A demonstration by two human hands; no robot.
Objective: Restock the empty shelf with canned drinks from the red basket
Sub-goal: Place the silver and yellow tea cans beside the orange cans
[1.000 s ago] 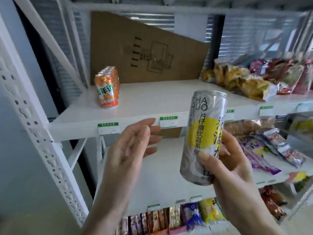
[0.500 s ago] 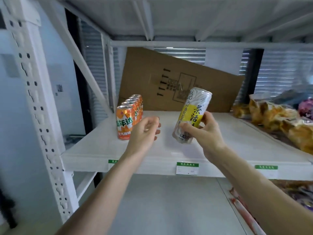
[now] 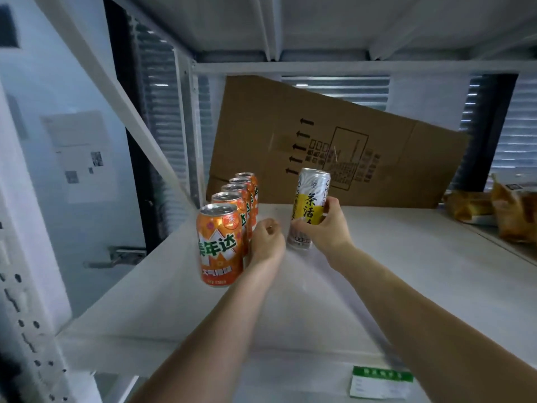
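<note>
The right hand (image 3: 322, 228) grips a tall silver-and-yellow tea can (image 3: 308, 209) around its middle, thumb in front and fingers wrapped behind; the can stands nearly upright, tilted slightly, its base at or just above the white shelf (image 3: 406, 271), though contact cannot be judged. Just to its left, the left hand (image 3: 266, 238) is loosely curled and holds nothing, beside a front-to-back row of five orange soda cans (image 3: 229, 225) standing upright near the shelf's left edge. A flattened cardboard sheet (image 3: 334, 141) leans against the back. Snack bags (image 3: 494, 207) lie at the far right, and a green-topped price label (image 3: 380, 383) is fixed to the shelf's front lip.
</note>
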